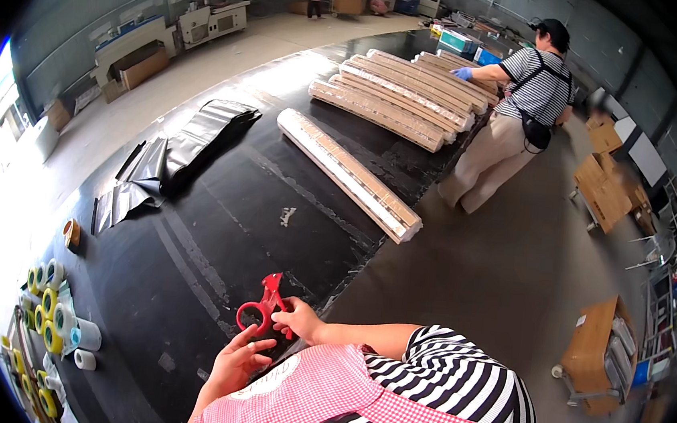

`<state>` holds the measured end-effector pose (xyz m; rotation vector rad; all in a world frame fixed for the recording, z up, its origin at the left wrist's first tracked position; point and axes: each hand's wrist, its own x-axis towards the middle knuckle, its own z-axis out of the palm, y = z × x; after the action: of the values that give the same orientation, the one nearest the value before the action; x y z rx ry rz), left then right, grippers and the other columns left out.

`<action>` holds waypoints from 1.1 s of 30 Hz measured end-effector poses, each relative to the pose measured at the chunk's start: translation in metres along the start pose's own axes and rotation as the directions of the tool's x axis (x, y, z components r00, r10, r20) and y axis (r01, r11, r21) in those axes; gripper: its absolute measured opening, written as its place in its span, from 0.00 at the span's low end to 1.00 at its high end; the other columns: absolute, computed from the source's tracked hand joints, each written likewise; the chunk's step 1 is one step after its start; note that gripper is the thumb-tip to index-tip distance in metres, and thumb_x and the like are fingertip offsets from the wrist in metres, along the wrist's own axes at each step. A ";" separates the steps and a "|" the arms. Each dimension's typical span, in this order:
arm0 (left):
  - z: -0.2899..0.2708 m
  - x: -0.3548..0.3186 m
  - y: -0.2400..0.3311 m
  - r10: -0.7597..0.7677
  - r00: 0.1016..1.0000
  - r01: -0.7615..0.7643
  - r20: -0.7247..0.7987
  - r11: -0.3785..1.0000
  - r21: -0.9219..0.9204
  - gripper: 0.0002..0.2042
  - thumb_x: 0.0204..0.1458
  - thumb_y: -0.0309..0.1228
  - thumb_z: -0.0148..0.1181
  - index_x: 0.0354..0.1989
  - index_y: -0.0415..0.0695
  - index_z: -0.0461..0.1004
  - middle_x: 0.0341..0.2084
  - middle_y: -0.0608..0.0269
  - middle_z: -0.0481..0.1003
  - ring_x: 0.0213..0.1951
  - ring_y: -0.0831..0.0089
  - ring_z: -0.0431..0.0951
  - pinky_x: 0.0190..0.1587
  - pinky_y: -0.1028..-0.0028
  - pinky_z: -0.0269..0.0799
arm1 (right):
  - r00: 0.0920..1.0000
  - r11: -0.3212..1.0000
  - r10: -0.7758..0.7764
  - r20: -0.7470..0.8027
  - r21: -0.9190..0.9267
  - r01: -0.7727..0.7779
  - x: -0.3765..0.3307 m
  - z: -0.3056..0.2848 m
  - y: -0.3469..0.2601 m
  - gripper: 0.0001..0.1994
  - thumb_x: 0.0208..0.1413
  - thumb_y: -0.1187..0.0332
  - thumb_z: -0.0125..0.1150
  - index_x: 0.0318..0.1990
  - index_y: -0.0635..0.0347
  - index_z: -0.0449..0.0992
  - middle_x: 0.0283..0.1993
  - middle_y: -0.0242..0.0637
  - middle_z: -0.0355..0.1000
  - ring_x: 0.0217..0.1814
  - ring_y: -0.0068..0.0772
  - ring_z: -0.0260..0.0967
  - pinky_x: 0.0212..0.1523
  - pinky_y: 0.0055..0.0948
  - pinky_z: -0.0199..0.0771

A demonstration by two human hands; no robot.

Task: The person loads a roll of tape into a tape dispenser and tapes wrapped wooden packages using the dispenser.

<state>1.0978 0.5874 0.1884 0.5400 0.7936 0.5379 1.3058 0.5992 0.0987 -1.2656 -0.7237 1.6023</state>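
A red hand-held tape dispenser [269, 292] with an open ring is near the table's front edge. My right hand [298, 321] grips its handle, the fingers closed round it. Just below the ring, my left hand [237, 361] has its fingers spread and holds nothing. Its fingertips come close to the ring; whether they touch cannot be told. Beyond my hands, one long roll wrapped in clear film and cardboard [350, 172] lies slantwise on the black table [212, 281].
More wrapped rolls [397, 96] lie at the far end, where a co-worker [525, 99] in a blue glove reaches over them. Black plastic sheeting [183, 149] lies folded on the left. Several tape rolls [51, 315] crowd the near left edge. A cardboard box on a trolley [588, 346] stands at right.
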 end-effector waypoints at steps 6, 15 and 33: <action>-0.039 0.011 -0.013 0.273 0.925 -0.185 -0.265 0.932 0.313 0.20 0.58 0.27 0.53 0.59 0.39 0.64 0.46 0.53 0.75 0.41 0.67 0.79 0.50 0.69 0.73 | 0.993 0.998 0.065 -0.101 0.032 -0.062 0.011 -0.031 -0.015 0.23 0.53 0.65 0.65 0.53 0.66 0.66 0.44 0.41 0.72 0.40 0.33 0.75 0.38 0.31 0.74; -0.161 -0.031 -0.027 0.881 0.348 0.549 -0.319 0.084 0.832 0.26 0.51 0.33 0.60 0.60 0.45 0.65 0.68 0.49 0.54 0.68 0.49 0.52 0.66 0.49 0.47 | 0.999 0.998 0.030 -0.014 0.059 -0.029 0.006 -0.041 -0.019 0.22 0.55 0.62 0.66 0.51 0.66 0.66 0.44 0.42 0.73 0.42 0.36 0.76 0.41 0.32 0.77; -0.223 -0.041 -0.037 0.842 0.209 0.738 -0.498 0.198 0.645 0.34 0.52 0.63 0.50 0.64 0.59 0.64 0.67 0.54 0.57 0.69 0.53 0.52 0.65 0.45 0.48 | 0.992 0.989 0.129 0.014 0.076 -0.130 0.014 -0.043 -0.023 0.24 0.55 0.62 0.66 0.53 0.68 0.66 0.45 0.44 0.73 0.44 0.39 0.77 0.42 0.35 0.79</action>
<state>0.9105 0.5885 0.0557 1.6464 2.7190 0.2798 1.3532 0.6168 0.1009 -1.2715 -0.5899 1.7254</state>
